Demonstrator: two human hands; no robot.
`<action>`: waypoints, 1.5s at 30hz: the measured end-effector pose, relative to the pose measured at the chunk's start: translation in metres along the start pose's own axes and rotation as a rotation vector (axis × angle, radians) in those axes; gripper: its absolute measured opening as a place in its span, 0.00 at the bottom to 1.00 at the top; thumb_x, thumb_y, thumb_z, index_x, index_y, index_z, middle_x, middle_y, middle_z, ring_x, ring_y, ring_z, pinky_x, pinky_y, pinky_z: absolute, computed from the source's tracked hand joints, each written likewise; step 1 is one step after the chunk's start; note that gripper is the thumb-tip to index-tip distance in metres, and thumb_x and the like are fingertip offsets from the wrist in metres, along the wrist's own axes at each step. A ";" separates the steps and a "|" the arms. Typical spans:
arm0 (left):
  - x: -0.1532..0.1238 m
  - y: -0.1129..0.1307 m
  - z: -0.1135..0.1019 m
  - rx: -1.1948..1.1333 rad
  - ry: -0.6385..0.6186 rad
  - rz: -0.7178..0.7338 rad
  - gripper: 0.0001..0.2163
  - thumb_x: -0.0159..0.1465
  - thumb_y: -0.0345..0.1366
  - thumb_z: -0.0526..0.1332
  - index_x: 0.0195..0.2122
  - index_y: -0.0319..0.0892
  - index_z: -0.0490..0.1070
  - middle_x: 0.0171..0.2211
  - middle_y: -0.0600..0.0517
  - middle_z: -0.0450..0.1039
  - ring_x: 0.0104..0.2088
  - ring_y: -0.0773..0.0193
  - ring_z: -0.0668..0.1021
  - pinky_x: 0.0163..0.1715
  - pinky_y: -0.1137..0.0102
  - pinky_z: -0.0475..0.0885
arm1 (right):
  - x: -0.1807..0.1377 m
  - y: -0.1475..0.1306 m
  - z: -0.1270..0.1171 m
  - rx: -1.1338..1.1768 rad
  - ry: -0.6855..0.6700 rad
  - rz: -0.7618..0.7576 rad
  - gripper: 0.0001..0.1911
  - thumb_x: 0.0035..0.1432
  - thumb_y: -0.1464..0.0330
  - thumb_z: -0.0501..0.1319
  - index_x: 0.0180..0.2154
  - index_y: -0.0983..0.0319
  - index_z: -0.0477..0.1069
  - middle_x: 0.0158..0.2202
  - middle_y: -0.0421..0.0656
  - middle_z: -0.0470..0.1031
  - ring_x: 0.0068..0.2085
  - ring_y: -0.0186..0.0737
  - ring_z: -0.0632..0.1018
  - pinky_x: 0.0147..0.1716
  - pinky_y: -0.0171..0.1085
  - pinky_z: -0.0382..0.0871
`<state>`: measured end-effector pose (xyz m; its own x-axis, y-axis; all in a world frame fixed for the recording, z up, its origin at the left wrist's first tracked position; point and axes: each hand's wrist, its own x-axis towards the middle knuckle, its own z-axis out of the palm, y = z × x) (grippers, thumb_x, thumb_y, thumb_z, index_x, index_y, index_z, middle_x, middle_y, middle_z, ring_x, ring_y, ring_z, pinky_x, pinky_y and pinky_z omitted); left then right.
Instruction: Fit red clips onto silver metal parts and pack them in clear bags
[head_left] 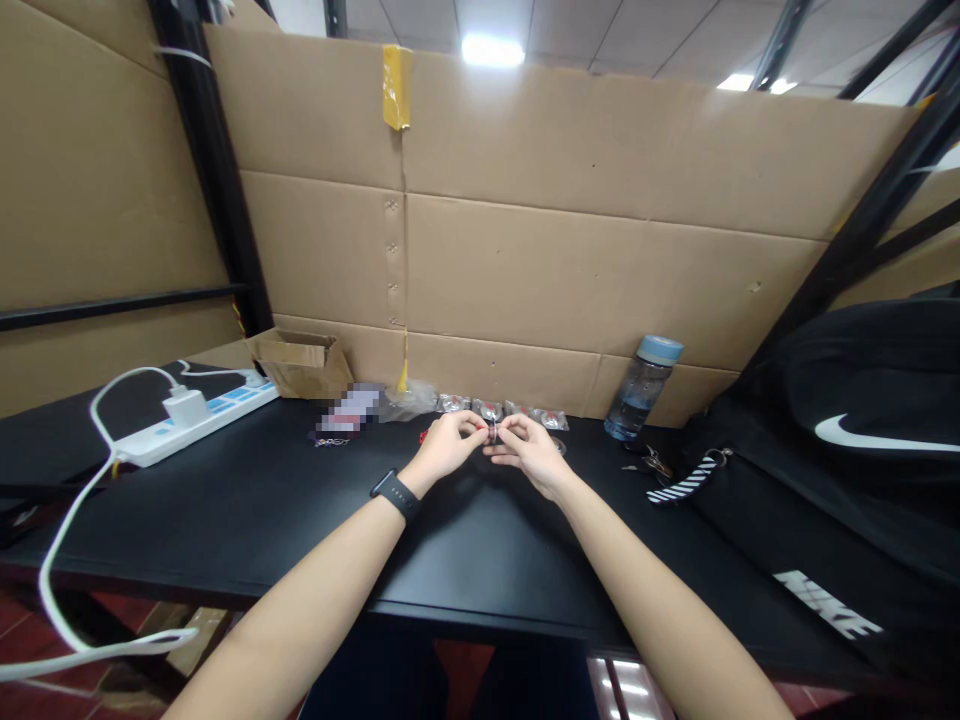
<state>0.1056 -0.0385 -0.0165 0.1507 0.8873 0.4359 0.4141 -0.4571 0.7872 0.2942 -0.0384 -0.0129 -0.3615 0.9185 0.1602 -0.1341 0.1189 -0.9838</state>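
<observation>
Close together above the black table (480,560), my two hands meet at the fingertips. My left hand (448,445), with a dark watch on its wrist, pinches one side of a small clear-and-red item (493,432). From the other side my right hand (531,452) pinches the same item between thumb and fingers. Its exact kind is too small to make out. Just behind the hands lies a row of several small clear packets (551,419) with red marks. Something red (423,437) shows partly beside my left hand.
At the left are a white power strip (161,437) with cables and an open cardboard box (304,365). Beside the box lies a crumpled plastic bag (409,401). A water bottle (637,395), keys (658,462) and a black backpack (840,500) occupy the right. Cardboard panels (525,260) stand behind.
</observation>
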 end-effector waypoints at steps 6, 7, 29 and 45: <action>0.000 0.001 -0.002 0.039 -0.036 -0.024 0.08 0.61 0.42 0.62 0.35 0.45 0.78 0.35 0.52 0.82 0.37 0.60 0.82 0.43 0.69 0.74 | 0.001 -0.004 -0.004 0.039 -0.065 0.053 0.22 0.57 0.63 0.69 0.52 0.58 0.72 0.45 0.47 0.78 0.39 0.43 0.84 0.47 0.45 0.79; 0.000 0.001 -0.002 0.051 -0.045 -0.029 0.08 0.61 0.42 0.62 0.35 0.45 0.78 0.35 0.52 0.82 0.37 0.60 0.82 0.43 0.69 0.74 | 0.001 -0.003 -0.005 0.040 -0.073 0.058 0.21 0.57 0.63 0.68 0.52 0.59 0.73 0.44 0.47 0.79 0.39 0.43 0.84 0.48 0.46 0.78; 0.000 -0.043 -0.065 0.967 0.300 -0.317 0.11 0.62 0.33 0.58 0.43 0.45 0.76 0.49 0.40 0.72 0.51 0.43 0.68 0.48 0.51 0.59 | 0.005 -0.008 -0.028 -0.231 0.032 -0.001 0.29 0.47 0.62 0.74 0.51 0.60 0.74 0.50 0.49 0.73 0.34 0.38 0.83 0.36 0.38 0.79; -0.012 0.033 0.008 0.818 -0.079 0.384 0.09 0.68 0.33 0.53 0.40 0.42 0.72 0.37 0.46 0.76 0.40 0.57 0.76 0.46 0.62 0.63 | 0.009 -0.017 -0.048 -0.303 0.173 -0.077 0.33 0.43 0.60 0.74 0.51 0.59 0.67 0.43 0.47 0.78 0.33 0.40 0.81 0.30 0.36 0.76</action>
<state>0.1242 -0.0637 0.0010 0.4589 0.6983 0.5493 0.8264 -0.5625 0.0247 0.3371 -0.0140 0.0011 -0.1963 0.9495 0.2448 0.1345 0.2733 -0.9525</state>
